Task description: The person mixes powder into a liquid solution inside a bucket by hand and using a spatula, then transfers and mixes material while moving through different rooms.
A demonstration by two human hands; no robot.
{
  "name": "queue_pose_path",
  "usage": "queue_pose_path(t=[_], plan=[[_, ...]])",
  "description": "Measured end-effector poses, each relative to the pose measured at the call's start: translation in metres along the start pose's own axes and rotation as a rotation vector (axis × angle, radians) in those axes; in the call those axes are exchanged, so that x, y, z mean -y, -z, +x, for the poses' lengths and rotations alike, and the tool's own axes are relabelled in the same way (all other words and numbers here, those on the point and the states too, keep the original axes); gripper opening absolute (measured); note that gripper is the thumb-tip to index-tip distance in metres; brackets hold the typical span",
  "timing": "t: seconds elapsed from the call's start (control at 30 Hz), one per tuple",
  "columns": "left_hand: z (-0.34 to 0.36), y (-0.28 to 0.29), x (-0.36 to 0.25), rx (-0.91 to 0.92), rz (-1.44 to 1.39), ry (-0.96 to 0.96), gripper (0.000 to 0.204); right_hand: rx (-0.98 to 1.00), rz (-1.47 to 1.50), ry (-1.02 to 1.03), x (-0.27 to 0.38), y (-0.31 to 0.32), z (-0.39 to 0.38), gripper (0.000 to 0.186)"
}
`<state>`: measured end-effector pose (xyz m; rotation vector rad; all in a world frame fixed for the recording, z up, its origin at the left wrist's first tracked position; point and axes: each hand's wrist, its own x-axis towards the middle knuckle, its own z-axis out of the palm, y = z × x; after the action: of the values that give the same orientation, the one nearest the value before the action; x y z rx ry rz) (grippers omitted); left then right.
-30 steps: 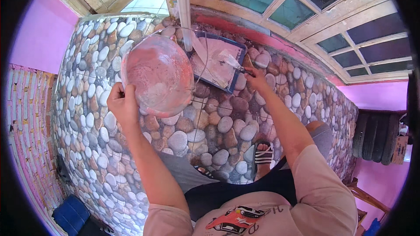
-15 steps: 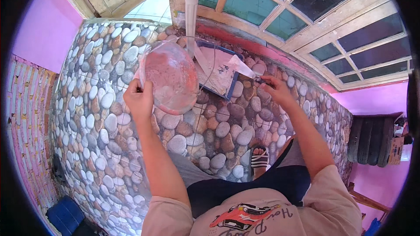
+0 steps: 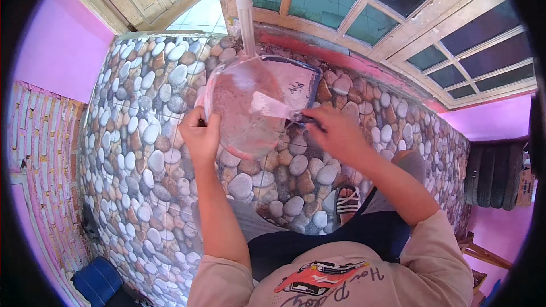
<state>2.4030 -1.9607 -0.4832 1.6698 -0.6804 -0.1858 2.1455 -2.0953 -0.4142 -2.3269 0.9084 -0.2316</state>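
In the head view, the 2 hands are working apart. The left hand (image 3: pixel 202 139) is pinching the near-left rim of a translucent plastic pail (image 3: pixel 233 102), which is tilting its pink-smeared mouth toward the wearer. The pail is sitting in front of a white post (image 3: pixel 244 17), above pebble-patterned floor tiles (image 3: pixel 148 193). The right hand (image 3: pixel 335 131), to the right of the pail, is closing around the dark handle of a putty knife (image 3: pixel 270 106), whose pale-coated blade is showing across the pail's mouth. Behind the pail's right side, a dark-blue-edged tray (image 3: pixel 316 74) is lying with a pale pink surface.

The pail is looking light and thin-walled, probably flexing under pressure; its rim is offering the surest hold, since the smeared wall may be slippery. The putty knife is seeming light too, with a fairly stiff blade, best held by its handle.

The pail's base is hiding from view, so whether it is touching the floor cannot be told. Blade contact with the wall is staying unclear. The pail is covering part of the tray, and some left fingertips are disappearing behind the rim.
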Motion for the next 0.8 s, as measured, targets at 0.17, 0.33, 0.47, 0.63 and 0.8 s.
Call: queue_pose_path(t=[0.17,0.33,0.47,0.63,0.8], plan=[[-0.010,-0.017,-0.013,0.060,-0.090,-0.063,0.027,-0.031,-0.485,0.217,-0.003,-0.028,0.007,0.028],[-0.016,-0.026,-0.031,0.110,-0.149,-0.117,0.026,-0.025,-0.476,0.191,-0.009,-0.031,0.010,0.024],[-0.019,-0.033,-0.029,0.125,-0.203,-0.143,0.026,0.055,-0.520,0.090,-0.011,-0.042,0.020,0.023],[-0.017,-0.038,-0.043,0.133,-0.172,-0.209,0.026,-0.016,-0.296,0.126,-0.011,-0.029,0.021,0.025],[-0.020,-0.042,-0.040,0.096,-0.297,-0.136,0.021,-0.040,-0.357,0.085,-0.009,-0.032,0.024,0.027]])
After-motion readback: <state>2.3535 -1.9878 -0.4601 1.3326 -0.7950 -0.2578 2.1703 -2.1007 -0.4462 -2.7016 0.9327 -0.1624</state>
